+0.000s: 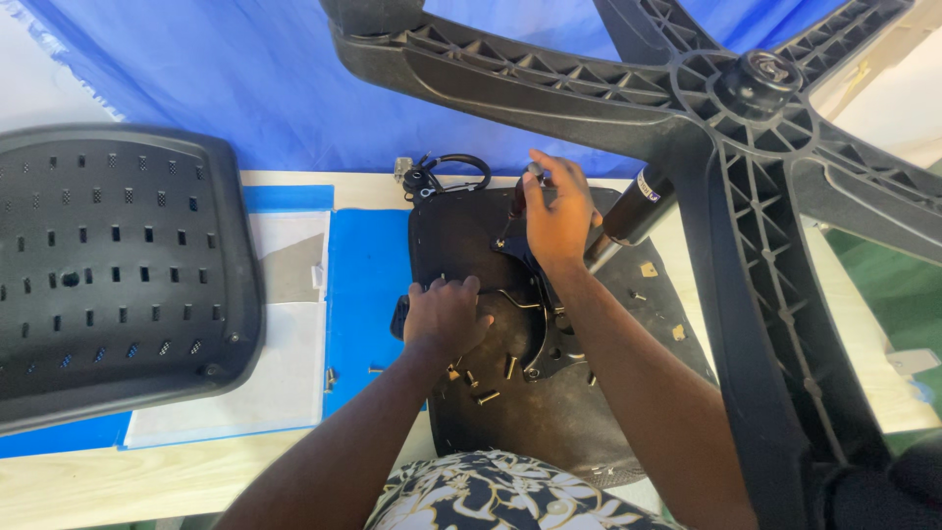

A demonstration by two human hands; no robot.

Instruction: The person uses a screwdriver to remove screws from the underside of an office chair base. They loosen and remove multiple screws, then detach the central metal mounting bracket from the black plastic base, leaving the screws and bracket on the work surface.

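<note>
The seat (549, 412) lies underside-up on the table, with the metal plate (545, 324) at its middle. The left hand (444, 319) lies flat and spread on the seat, just left of the plate, bracing it. The right hand (559, 221) is closed round a tool (517, 196) at the plate's far edge. Loose bolts (488, 396) lie on the seat, near the plate's front edge. A jolt could roll them off. The chair base (746, 108), leaning above the plate's right side, could tip onto the right hand if knocked.
</note>
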